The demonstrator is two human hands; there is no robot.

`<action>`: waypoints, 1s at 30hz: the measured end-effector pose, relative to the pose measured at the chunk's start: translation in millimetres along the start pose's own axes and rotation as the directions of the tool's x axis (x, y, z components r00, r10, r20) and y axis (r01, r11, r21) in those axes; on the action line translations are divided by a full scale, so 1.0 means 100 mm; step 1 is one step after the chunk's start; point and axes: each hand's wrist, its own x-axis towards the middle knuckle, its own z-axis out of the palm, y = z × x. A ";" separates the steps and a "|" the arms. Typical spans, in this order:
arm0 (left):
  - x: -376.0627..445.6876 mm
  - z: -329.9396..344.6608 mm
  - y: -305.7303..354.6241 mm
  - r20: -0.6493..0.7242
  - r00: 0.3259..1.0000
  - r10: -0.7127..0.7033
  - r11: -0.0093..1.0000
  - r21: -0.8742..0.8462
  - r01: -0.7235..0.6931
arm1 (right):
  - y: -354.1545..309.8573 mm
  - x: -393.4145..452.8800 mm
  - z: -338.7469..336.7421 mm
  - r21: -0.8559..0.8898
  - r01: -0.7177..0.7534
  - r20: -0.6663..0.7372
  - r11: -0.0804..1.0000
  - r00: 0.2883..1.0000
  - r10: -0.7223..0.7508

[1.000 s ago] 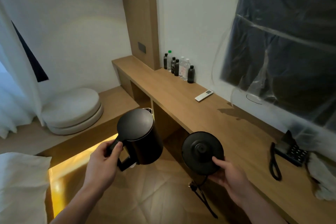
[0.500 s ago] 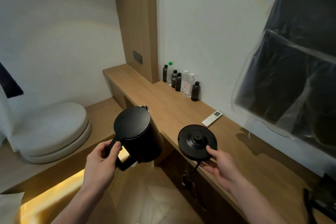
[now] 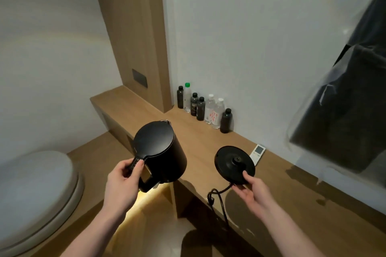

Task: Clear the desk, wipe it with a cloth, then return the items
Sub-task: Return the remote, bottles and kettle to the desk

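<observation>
Seven bottles (image 3: 203, 108) (one kettle (image 3: 160, 152), held)

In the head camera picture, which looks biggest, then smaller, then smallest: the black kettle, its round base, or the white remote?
Largest to smallest, as they look:
1. black kettle, in the left hand
2. round base, in the right hand
3. white remote, partly hidden behind the base and farther away, so its true size is unsure.
</observation>
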 end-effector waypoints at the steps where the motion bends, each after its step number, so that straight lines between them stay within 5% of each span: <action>1: 0.15 0.05 0.01 0.011 1.000 -0.001 1.000 0.009 0.001 | -0.02 0.14 0.05 -0.002 0.001 -0.004 1.000 1.000 -0.001; 16: 1.89 1.31 0.26 0.173 0.985 0.014 0.986 0.160 -0.043 | -0.42 2.15 0.14 -0.020 -0.038 -0.169 0.999 0.985 0.034; 30: 2.83 2.15 0.22 0.381 0.923 -0.049 0.981 0.191 -0.026 | -0.58 3.25 0.11 -0.275 -0.184 -0.426 0.944 0.903 0.052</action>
